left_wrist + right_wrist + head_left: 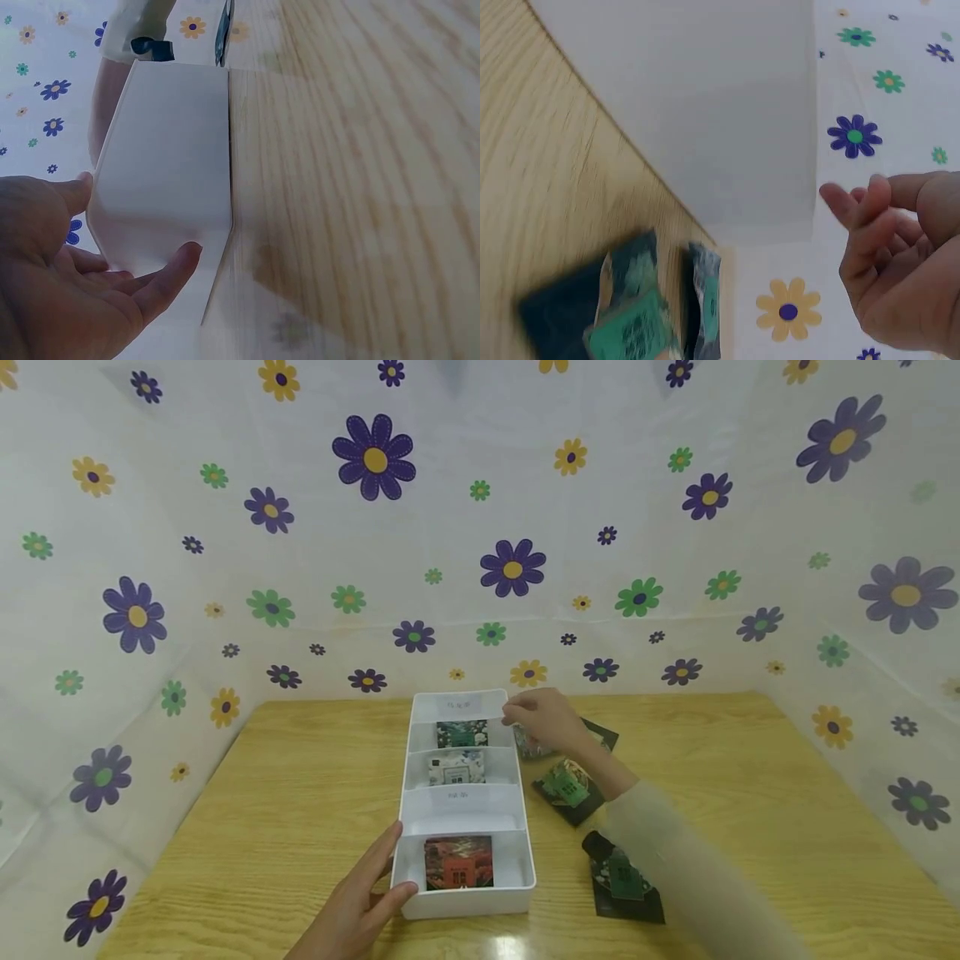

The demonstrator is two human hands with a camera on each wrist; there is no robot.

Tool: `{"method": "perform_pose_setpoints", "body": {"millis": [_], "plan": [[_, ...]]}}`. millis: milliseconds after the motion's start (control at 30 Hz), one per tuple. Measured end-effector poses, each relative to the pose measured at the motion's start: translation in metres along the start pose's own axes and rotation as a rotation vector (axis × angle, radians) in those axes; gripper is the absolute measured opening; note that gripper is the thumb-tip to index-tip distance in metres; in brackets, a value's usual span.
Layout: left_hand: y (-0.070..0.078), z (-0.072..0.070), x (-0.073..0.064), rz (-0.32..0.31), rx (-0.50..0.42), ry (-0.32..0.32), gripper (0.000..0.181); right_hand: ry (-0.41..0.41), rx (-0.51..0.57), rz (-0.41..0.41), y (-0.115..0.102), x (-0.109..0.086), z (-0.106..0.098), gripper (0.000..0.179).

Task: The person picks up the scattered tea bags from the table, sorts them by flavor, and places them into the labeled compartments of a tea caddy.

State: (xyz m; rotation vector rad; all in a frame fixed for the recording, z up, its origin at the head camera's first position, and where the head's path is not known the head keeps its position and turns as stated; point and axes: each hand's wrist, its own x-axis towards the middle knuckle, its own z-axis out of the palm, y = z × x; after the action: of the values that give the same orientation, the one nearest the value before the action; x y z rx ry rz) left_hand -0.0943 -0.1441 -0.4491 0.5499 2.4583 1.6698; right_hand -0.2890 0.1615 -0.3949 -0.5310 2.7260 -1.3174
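A white divided storage box (pixel 465 903) stands lengthwise on the table. A red flowered packet (pixel 459 862) is in its front compartment, a white flowered packet (pixel 457 768) in a middle one, and a dark green flowered packet (pixel 462 734) farther back. Two other compartments show handwritten marks on their back walls. My left hand (pixel 360 893) grips the box's near left corner, thumb over the front rim, fingers along the side. At the far right rim my right hand (pixel 546 720) hovers with loosely bent fingers; in the right wrist view (pixel 900 255) nothing shows between them.
Right of the box lie several packets: a green and black packet (pixel 568 789), a dark green packet (pixel 626 877) nearer me, and a pale patterned packet (pixel 531 743) partly behind my right hand. A flowered white curtain (pixel 450 527) encloses the wooden table (pixel 300 793).
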Motion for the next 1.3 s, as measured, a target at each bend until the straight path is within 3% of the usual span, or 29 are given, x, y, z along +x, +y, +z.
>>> {"method": "perform_pose_setpoints", "body": {"millis": [67, 200, 533, 800, 1300], "plan": [[0.000, 0.000, 0.000, 0.004, -0.001, 0.001, 0.072, -0.029, 0.092, 0.052, 0.002, -0.009, -0.009, 0.035], [0.000, 0.000, 0.001, -0.004, -0.004, 0.003, 0.073, -0.076, 0.138, 0.094, 0.014, -0.027, -0.025, 0.038], [0.000, 0.000, 0.001, 0.014, 0.021, 0.008, 0.072, -0.189, 0.163, 0.123, 0.043, -0.083, -0.061, 0.046], [-0.002, 0.000, 0.000, 0.026, 0.020, 0.010, 0.071, -0.257, 0.151, 0.154, 0.055, -0.123, -0.071, 0.047], [0.002, 0.001, 0.002, -0.053, -0.011, -0.007, 0.073, -0.131, 0.006, 0.367, 0.068, -0.182, -0.069, 0.049]]}}
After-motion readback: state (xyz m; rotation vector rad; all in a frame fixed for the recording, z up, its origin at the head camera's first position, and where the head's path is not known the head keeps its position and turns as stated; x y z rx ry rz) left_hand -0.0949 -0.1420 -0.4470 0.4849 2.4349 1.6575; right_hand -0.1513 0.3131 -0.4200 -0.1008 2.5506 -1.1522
